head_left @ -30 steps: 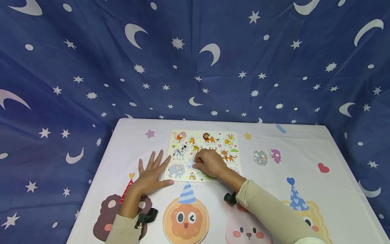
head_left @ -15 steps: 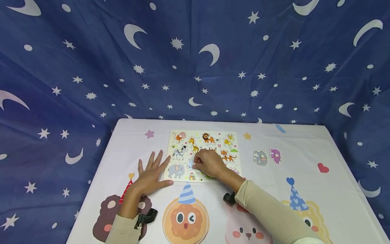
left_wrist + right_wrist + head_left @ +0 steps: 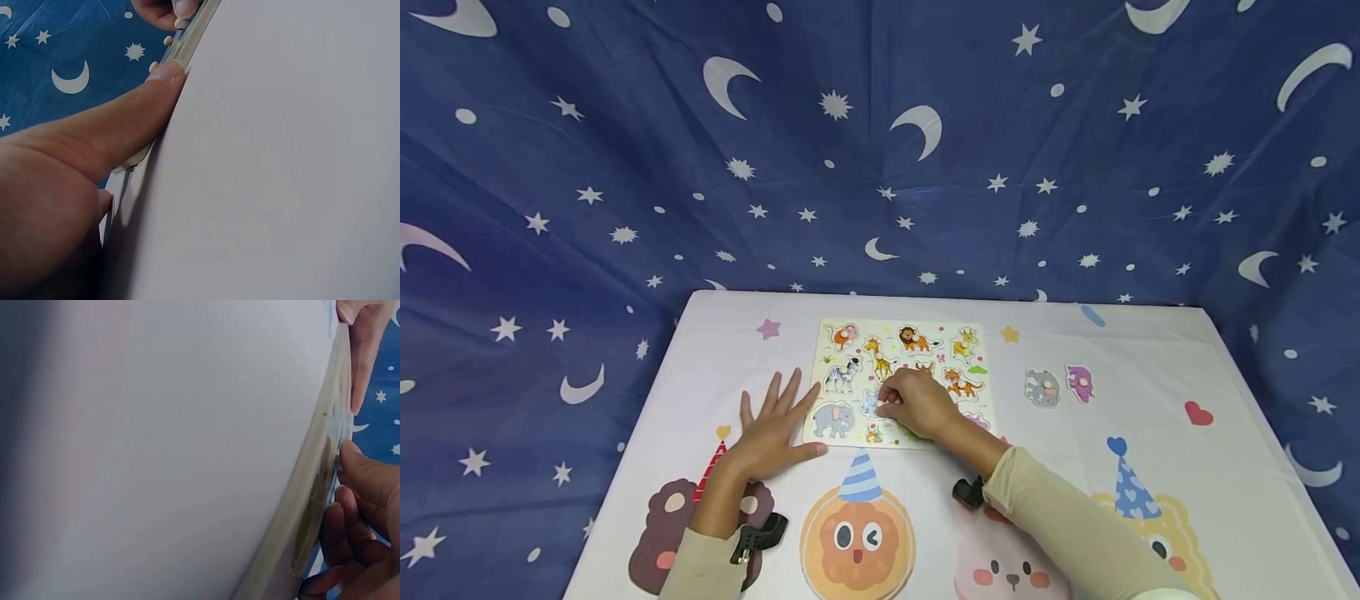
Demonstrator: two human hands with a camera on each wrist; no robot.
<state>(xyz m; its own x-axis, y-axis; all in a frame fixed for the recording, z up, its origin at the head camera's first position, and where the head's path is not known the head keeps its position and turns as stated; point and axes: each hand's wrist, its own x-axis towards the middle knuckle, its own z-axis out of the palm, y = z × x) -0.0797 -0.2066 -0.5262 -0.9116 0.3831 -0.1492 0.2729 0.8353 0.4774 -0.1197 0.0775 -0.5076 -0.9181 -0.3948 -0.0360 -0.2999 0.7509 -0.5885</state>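
Note:
A wooden knob puzzle board (image 3: 883, 327) lies on the table, with animal pieces such as a zebra (image 3: 842, 377) and an elephant (image 3: 833, 420). My right hand (image 3: 917, 402) reaches over its lower middle and pinches the knob of a small blue animal puzzle piece (image 3: 869, 405), which the fingers partly cover. The left wrist view also shows that pinch at the top, beside other knobs (image 3: 154, 66). Spread flat at the board's left edge is my left hand (image 3: 769, 437). Its thumb (image 3: 140, 109) touches the board's near corner.
Right of the board lie two loose puzzle pieces, a grey animal (image 3: 1042, 388) and a purple animal (image 3: 1079, 383). The white tablecloth (image 3: 1150, 358) has cartoon prints. Behind the table hangs a blue curtain (image 3: 820, 125) with moons and stars.

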